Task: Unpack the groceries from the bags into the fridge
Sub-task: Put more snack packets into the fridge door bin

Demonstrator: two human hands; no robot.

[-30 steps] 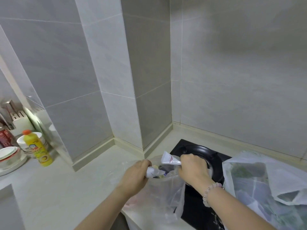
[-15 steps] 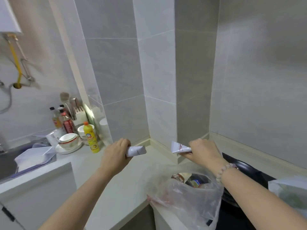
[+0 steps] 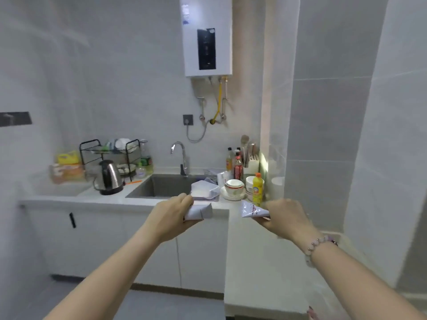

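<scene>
Now, in the head view, we hold one grocery item in each grip. Our left grip (image 3: 172, 217) is curled round a folded white packet (image 3: 201, 211) at about six o'clock, fingers wrapped over its top. Our right grip (image 3: 285, 218) pinches a second packet (image 3: 253, 210), white with red print, at about five o'clock. Both packets hang in the air in front of the surface (image 3: 115, 199), touching nothing but the grips. Beyond them lie a sink (image 3: 161, 185) at eight o'clock, a kettle (image 3: 109, 177) toward nine, and stacked bowls (image 3: 234, 187) with a yellow bottle (image 3: 257, 189) near four. A water heater (image 3: 206, 35) hangs at twelve. Neither bags nor fridge show.

We judge the step in hand to be the carry: two items are out and bound for the fridge. The next move calls for locating the fridge. With both grips full, we likely must gather both packets into one grip to pull the door open.
</scene>
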